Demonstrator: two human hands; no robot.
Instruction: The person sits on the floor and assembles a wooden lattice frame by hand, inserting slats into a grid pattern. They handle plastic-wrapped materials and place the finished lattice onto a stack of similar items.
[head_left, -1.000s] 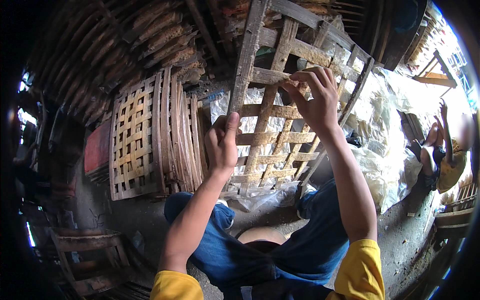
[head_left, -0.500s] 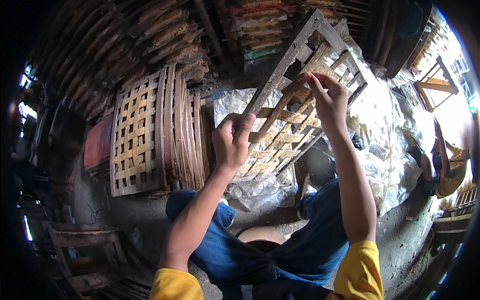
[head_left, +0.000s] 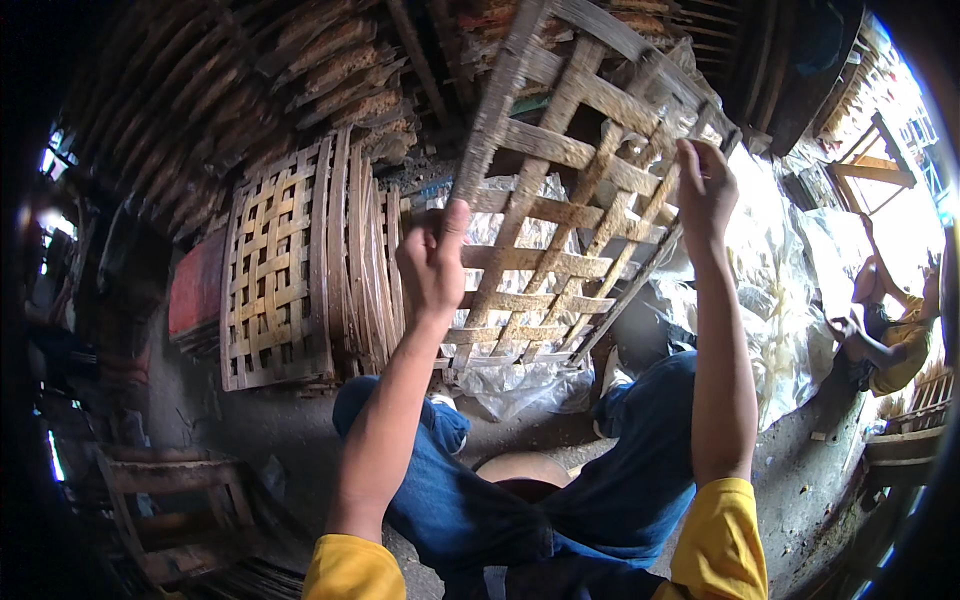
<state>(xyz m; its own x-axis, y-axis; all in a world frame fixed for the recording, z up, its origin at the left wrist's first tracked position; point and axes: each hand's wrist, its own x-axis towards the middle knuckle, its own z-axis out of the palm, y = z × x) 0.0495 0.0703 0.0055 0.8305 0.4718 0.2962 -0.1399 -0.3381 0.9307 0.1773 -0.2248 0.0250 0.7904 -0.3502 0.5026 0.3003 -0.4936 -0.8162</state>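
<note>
One woven lattice frame (head_left: 545, 261) is held up at a tilt beyond the knees (head_left: 650, 405), its left rail gripped by the left hand (head_left: 432, 265), with the thumb laid on the near face. The fingers of the right hand (head_left: 708, 190) are drawn narrow by its right edge (whether anything is pinched there cannot be told). Crumpled plastic sheeting (head_left: 760, 300) is seen behind; to the left, similar frames (head_left: 322, 260) are stacked on edge.
</note>
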